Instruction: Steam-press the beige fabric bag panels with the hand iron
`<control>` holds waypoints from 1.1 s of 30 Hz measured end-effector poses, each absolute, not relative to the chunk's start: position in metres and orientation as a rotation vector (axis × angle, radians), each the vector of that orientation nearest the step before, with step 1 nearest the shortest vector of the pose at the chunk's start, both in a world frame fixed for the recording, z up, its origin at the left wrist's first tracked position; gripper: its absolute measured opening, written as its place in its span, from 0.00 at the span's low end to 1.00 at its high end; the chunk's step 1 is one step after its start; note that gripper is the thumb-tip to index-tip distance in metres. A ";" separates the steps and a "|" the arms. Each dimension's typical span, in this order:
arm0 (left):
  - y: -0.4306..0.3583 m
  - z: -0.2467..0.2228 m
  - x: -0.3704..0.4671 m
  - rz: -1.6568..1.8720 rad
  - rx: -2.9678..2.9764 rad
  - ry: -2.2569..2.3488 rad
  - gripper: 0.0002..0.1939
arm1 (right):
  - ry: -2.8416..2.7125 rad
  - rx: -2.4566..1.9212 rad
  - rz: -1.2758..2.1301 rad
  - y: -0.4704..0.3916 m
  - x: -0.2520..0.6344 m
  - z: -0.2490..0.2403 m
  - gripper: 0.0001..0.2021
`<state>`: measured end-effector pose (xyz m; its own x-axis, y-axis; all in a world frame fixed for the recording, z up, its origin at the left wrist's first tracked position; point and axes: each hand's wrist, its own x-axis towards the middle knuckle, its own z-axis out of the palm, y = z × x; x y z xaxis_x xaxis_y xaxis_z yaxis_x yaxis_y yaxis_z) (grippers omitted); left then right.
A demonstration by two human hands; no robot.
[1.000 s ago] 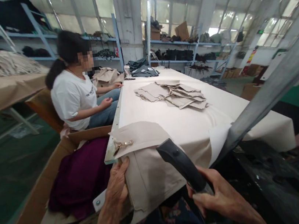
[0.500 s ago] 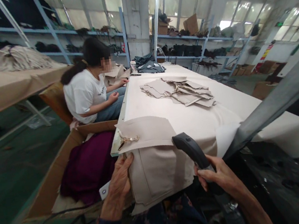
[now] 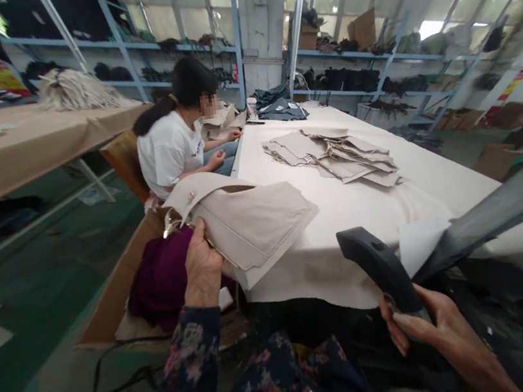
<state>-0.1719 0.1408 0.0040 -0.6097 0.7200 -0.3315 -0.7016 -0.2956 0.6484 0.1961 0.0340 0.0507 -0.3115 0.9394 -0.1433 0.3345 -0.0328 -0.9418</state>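
My left hand (image 3: 200, 256) grips a beige fabric piece (image 3: 253, 223) by its left edge, thumb on top, and holds it raised above the table's near left corner. The piece has a stitched outline and a folded flap, with gold-coloured metal hardware (image 3: 171, 223) dangling at its left end. In my right hand (image 3: 427, 318) is a black curved nozzle (image 3: 378, 256), similar to a vacuum cleaner's handle; my fingers wrap round its grip. Its flat mouth points up and left, apart from the fabric. Farther back on the table lies a loose pile of similar beige pieces (image 3: 334, 156).
The table (image 3: 256, 158) has a pale covering. At my left is a cardboard box (image 3: 106, 302) holding purple cloth (image 3: 159, 282). A seated person (image 3: 171, 144) is beyond it. A grey metal post (image 3: 497, 208) slants across the right. Shelves (image 3: 343, 54) line the back wall.
My left hand has lifted the fabric piece up and left off the table corner and tilted it. The nozzle has moved right, away from the fabric. The view has shifted left.
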 end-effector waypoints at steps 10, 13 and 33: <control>0.175 -0.037 -0.121 1.845 0.124 0.877 0.09 | -1.648 -1.373 1.554 0.018 0.169 0.041 0.07; 0.176 -0.038 -0.124 1.847 0.126 0.893 0.07 | -1.632 -1.378 1.608 0.024 0.162 0.033 0.06; 0.180 -0.037 -0.123 1.837 0.208 1.059 0.10 | -1.623 -1.256 1.626 0.085 0.146 0.020 0.06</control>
<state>-0.1232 0.1800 -0.0370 -0.5168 0.8046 -0.2924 -0.6562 -0.1529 0.7390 0.1458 0.0854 0.0199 -0.4368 0.8654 -0.2457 0.2444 -0.1488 -0.9582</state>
